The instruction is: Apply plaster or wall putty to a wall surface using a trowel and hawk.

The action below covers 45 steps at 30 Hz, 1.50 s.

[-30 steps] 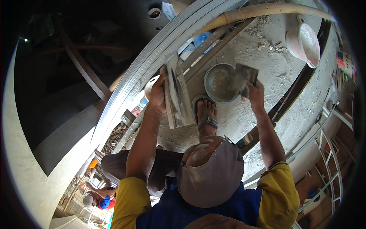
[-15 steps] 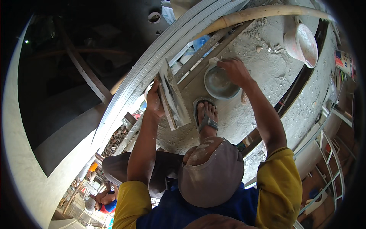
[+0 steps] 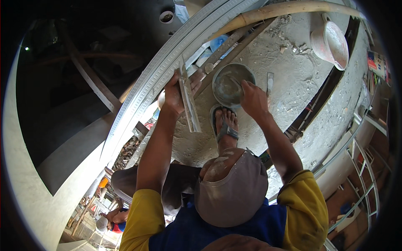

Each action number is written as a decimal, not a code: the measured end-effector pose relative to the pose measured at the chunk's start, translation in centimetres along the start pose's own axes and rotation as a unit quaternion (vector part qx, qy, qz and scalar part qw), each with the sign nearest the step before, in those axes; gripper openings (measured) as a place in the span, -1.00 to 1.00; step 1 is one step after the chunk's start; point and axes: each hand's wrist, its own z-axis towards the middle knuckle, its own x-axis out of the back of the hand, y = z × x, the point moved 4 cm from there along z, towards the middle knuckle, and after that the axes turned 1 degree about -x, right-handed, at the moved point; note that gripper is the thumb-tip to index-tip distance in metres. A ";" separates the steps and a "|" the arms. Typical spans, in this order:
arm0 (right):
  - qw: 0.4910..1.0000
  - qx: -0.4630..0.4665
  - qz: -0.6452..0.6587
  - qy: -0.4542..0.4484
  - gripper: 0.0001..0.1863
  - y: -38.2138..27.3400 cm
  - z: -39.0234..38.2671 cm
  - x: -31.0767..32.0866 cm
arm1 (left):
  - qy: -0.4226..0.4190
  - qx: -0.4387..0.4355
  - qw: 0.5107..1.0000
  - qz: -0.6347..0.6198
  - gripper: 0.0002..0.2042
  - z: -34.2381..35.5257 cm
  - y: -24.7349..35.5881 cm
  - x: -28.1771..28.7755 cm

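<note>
My left hand [image 3: 174,93] is closed around a flat, plaster-smeared board [image 3: 191,108], held upright and seen almost edge-on. Its fingertips show on the board's right side. To the right, a round grey bowl [image 3: 224,79] with wet grey paste smeared inside sits on the dusty floor. My right hand [image 3: 253,98] is closed at the bowl's right rim. A thin dark shape runs from its fingers into the bowl, and I cannot tell whether it is a tool or a finger. A putty knife [image 3: 270,82] lies on the floor just right of that hand.
My sandalled foot [image 3: 226,125] stands just below the bowl. A bamboo pole [image 3: 289,9] and a ribbed pale metal strip [image 3: 144,83] cross the scene. A white plaster-stained pail [image 3: 331,46] lies at the upper right. Another person [image 3: 115,219] is at the lower left.
My right hand has come from the bowl's far rim to its near right side, uncovering the putty knife. The bowl has shifted left. The board in my left hand has turned more edge-on.
</note>
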 end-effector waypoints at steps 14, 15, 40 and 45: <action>0.939 -0.213 0.180 0.201 -0.60 4.1 0.9 -5.2 | 0.010 0.142 0.931 0.335 -0.52 7.6 -4.8 -5.9; 0.938 -0.215 0.181 0.200 -0.60 3.8 1.1 -5.3 | 0.032 0.141 0.924 0.353 -0.53 7.5 -4.9 -5.6; 0.985 -0.063 0.156 -0.045 -0.60 -2.0 1.0 -6.2 | -0.088 0.087 0.969 0.212 -0.41 5.2 -1.6 -2.5; 0.977 -0.080 0.181 0.074 -0.61 -0.8 1.5 -4.6 | -0.056 0.091 0.968 0.225 -0.44 5.8 -2.2 -1.9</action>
